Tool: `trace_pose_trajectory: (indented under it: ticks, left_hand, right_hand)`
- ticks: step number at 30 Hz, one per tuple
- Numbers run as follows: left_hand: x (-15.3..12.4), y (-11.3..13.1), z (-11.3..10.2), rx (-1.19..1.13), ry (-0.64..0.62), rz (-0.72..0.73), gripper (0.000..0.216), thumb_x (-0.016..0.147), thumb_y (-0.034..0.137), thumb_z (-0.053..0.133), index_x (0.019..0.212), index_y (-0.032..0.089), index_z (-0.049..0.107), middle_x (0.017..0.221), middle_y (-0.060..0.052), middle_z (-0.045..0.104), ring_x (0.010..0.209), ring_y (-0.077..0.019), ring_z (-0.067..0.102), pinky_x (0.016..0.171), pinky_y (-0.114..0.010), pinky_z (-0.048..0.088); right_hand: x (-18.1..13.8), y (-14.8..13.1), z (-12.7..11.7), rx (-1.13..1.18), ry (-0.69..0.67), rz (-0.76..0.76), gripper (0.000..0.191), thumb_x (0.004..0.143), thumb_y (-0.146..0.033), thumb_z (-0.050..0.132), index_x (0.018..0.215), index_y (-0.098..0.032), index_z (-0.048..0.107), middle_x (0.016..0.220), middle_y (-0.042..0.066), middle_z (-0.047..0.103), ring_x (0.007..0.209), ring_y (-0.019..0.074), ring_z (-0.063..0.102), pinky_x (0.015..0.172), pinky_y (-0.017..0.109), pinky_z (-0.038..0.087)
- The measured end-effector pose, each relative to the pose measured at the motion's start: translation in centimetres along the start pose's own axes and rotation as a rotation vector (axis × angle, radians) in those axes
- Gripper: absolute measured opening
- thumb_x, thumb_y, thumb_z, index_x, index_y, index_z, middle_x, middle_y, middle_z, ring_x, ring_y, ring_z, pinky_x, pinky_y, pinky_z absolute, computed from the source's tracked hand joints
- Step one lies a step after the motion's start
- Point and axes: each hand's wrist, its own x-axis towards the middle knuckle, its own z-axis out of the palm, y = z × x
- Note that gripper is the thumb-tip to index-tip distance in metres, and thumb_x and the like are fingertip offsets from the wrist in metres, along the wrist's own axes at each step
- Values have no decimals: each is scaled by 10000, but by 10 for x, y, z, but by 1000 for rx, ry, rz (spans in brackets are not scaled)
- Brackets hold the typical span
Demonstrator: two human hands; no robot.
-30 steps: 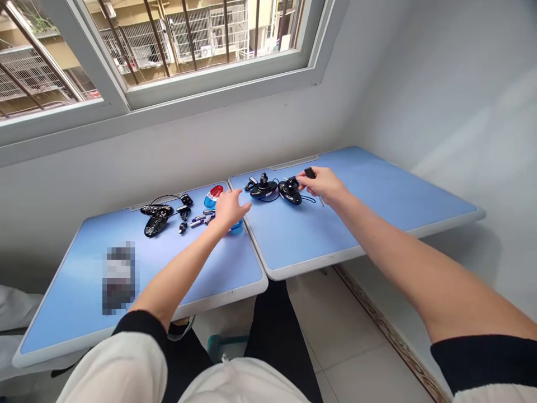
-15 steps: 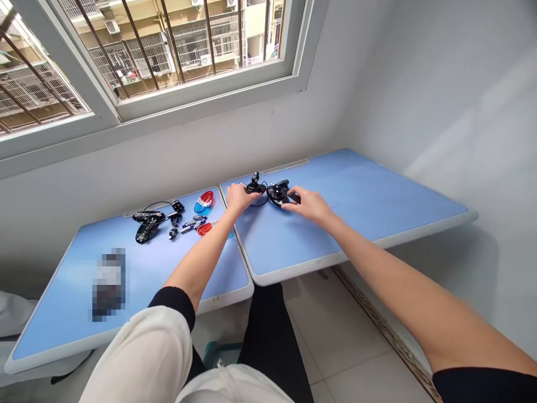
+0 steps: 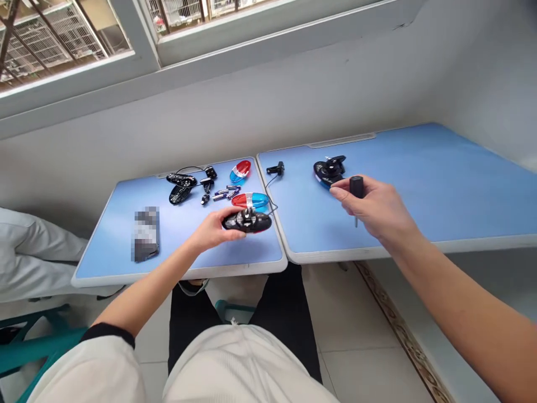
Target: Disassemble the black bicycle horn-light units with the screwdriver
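Observation:
Near the front edge of the left table, my left hand [image 3: 212,230] grips a black oval bike light unit [image 3: 257,223], its mount facing up. A thin cord runs from the unit to a small black clamp [image 3: 276,168] on the right table. My right hand [image 3: 384,207] is closed round the black handle of a screwdriver [image 3: 356,187], whose metal shaft points down above the right table. Just behind that hand lies a second black oval unit [image 3: 328,172] with a bracket on top. A red and blue lens cover [image 3: 250,200] lies behind the held unit.
On the left table are another red and blue cover [image 3: 240,170], several batteries [image 3: 226,193], black oval shells [image 3: 180,193] with a cord, small black brackets [image 3: 205,190] and a blurred-out object [image 3: 145,235]. A seam [image 3: 274,210] divides the two tables. Another person's grey-trousered leg [image 3: 37,238] shows at left.
My left hand has brought the oval unit from the right table toward me and left, turning it. My right hand has lifted the screwdriver away from the second unit, toward me. The view has tilted down.

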Motion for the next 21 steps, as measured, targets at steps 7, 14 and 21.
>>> trace_pose_trajectory:
  ticks: [7,14,21]
  left_hand:
    - [-36,-41,-13,293,-47,-15,533,676,383,741,1157,193,611,1112,-78,621,1044,-238,576,928,-373,460]
    - [-19,-55,-26,396,-65,26,609,708,446,715,1236,177,576,1051,-92,591,1009,-253,541,885,-370,455]
    - [1,-60,-32,433,-57,54,564,713,442,697,1213,201,596,971,-69,573,946,-243,530,842,-366,449]
  right_hand:
    - [0,-21,66,-319,-242,-419,140,749,-357,634,772,-219,645,738,28,629,653,171,553,577,287,384]
    - [28,-28,136,-958,-442,-482,502,746,-458,645,1182,-237,536,1055,106,663,859,285,628,556,294,350]
    - [45,-33,151,-1052,-261,-277,423,843,-501,471,1101,-167,499,846,172,678,781,327,634,571,337,361]
